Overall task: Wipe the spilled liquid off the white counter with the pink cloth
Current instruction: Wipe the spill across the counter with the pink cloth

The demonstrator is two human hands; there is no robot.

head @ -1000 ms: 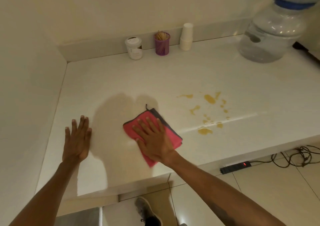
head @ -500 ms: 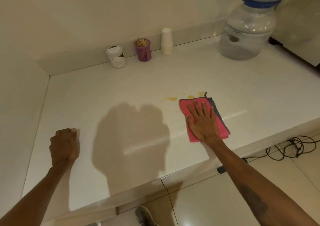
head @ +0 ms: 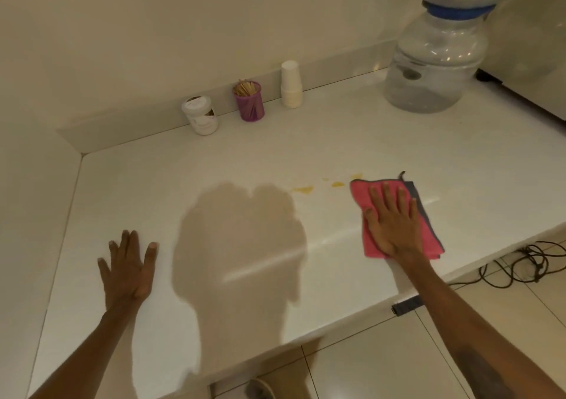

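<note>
Right hand [head: 393,221] is flat on the folded pink cloth [head: 428,239], fingers [head: 386,195] stretched out and spread, palm pressing the fabric down onto the glossy white counter [head: 352,141]; nothing is pinched or gripped, it is simply an open palm on top. The cloth shows a grey layer [head: 421,205] peeking out along the edge farther from the yellow spill, plus a small dark loop [head: 401,174] at its far corner. It lies close to the counter's front edge. Just beside the cloth, on the side toward the left hand, sit the remaining patches of yellow spilled liquid [head: 303,189]: one blotch a little way off, a smaller one [head: 337,184] nearly touching the cloth's corner, and a faint trace [head: 356,176] right at its far edge. Left hand [head: 128,268] rests well apart from the cloth, palm down on the bare counter, fingers open and splayed, holding nothing. Between the two hands falls the person's dark shadow [head: 242,245]. Far behind the cloth, against the low backsplash, stand a white lidded jar [head: 200,115], a purple mesh cup of wooden sticks [head: 248,100] and a stack of white paper cups [head: 291,84]. Beyond the cloth, toward the back corner, a big clear water dispenser bottle with a blue collar [head: 435,61] stands on the counter. Below the counter edge nearest the cloth, black cables [head: 526,263] trail over the tiled floor.
</note>
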